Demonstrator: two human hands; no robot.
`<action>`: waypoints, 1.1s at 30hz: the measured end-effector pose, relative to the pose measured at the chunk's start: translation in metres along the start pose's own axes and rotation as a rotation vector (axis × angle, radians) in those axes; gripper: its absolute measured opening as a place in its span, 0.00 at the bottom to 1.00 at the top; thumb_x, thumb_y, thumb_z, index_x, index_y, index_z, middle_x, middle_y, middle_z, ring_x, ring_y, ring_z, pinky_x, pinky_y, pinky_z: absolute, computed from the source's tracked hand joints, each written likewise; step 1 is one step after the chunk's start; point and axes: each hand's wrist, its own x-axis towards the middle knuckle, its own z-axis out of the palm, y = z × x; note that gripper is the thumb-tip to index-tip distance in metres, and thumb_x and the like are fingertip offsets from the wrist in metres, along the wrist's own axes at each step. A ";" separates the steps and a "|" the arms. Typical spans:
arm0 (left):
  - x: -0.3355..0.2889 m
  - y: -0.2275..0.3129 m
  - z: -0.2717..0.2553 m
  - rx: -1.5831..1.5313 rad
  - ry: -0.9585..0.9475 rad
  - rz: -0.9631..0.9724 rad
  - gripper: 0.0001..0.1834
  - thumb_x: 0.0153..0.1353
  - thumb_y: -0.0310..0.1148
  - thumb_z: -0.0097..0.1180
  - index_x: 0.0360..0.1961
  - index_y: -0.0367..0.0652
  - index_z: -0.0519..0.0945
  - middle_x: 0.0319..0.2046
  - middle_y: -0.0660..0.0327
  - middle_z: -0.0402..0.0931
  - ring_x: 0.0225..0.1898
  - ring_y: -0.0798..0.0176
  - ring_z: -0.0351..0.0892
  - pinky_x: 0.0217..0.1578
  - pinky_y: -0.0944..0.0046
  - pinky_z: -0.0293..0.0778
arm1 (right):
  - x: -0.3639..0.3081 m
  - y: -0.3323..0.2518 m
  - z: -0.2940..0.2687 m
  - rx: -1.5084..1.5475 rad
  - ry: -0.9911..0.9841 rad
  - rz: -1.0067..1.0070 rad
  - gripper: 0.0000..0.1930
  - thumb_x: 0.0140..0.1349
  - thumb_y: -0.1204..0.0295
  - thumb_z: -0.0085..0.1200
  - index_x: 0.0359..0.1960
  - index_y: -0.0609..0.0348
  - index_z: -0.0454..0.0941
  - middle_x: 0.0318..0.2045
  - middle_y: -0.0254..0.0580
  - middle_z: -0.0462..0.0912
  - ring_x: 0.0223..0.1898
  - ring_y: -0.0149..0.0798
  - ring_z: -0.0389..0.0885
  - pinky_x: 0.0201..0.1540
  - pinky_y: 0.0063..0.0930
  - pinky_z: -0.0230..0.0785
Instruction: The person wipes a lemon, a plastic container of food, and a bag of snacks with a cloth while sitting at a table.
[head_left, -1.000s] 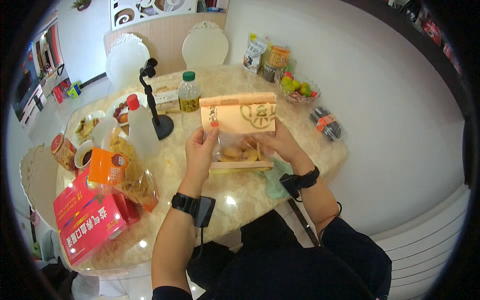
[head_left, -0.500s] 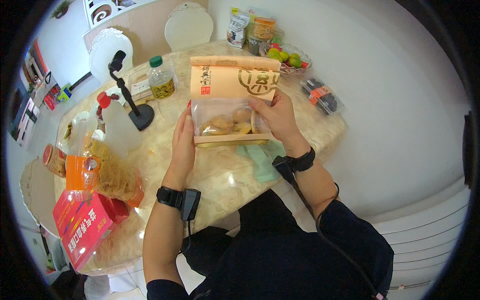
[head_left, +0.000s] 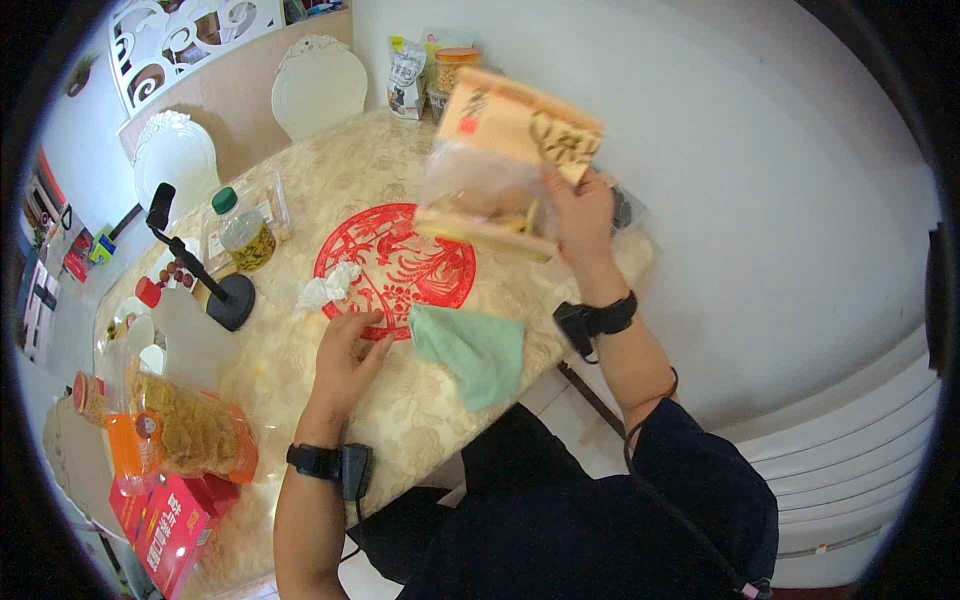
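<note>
A tan paper food bag (head_left: pixel 490 190) with a clear window hangs tilted over the table, gripped along its right edge by my right hand (head_left: pixel 582 215). Rounded brownish pieces show blurred through its window. My left hand (head_left: pixel 352 362) is low over the tabletop, fingers apart and holding nothing. Just beyond its fingertips lie a round red paper-cut mat (head_left: pixel 440 265) and a crumpled white tissue (head_left: pixel 330 287). To the right of that hand, a light green cloth (head_left: pixel 470 350) lies partly over the mat's near edge.
A black stand (head_left: pixel 232 303) and a green-capped jar (head_left: pixel 246 238) are at left. Nearer are a red-capped jug (head_left: pixel 190 335), an orange noodle bag (head_left: pixel 195 430) and a red box (head_left: pixel 172 530). A pouch (head_left: pixel 406 80) and a jar (head_left: pixel 455 66) stand by the wall.
The bag has moved right and tilted in my right hand. My left hand has let go of it and dropped toward the table. The red mat and tissue have come into view.
</note>
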 end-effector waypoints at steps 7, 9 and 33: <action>0.005 0.013 -0.003 0.051 -0.019 0.030 0.13 0.54 0.29 0.64 0.41 0.38 0.82 0.43 0.53 0.80 0.47 0.48 0.76 0.50 0.55 0.73 | 0.129 0.012 -0.048 -0.182 0.302 -0.246 0.16 0.63 0.64 0.62 0.40 0.68 0.80 0.34 0.37 0.84 0.35 0.29 0.77 0.39 0.26 0.70; 0.004 0.013 -0.005 0.056 -0.020 0.040 0.12 0.55 0.28 0.64 0.40 0.38 0.82 0.43 0.53 0.80 0.47 0.49 0.76 0.49 0.55 0.73 | 0.167 0.026 -0.047 -0.256 0.313 -0.329 0.16 0.62 0.63 0.63 0.39 0.68 0.80 0.33 0.40 0.84 0.33 0.31 0.78 0.39 0.28 0.71; 0.012 0.013 -0.009 0.037 -0.039 0.043 0.08 0.56 0.26 0.62 0.38 0.38 0.83 0.43 0.54 0.80 0.46 0.50 0.76 0.48 0.56 0.73 | 0.247 0.136 -0.016 -0.795 0.284 -0.249 0.32 0.60 0.48 0.60 0.49 0.69 0.71 0.48 0.60 0.78 0.50 0.56 0.78 0.54 0.44 0.68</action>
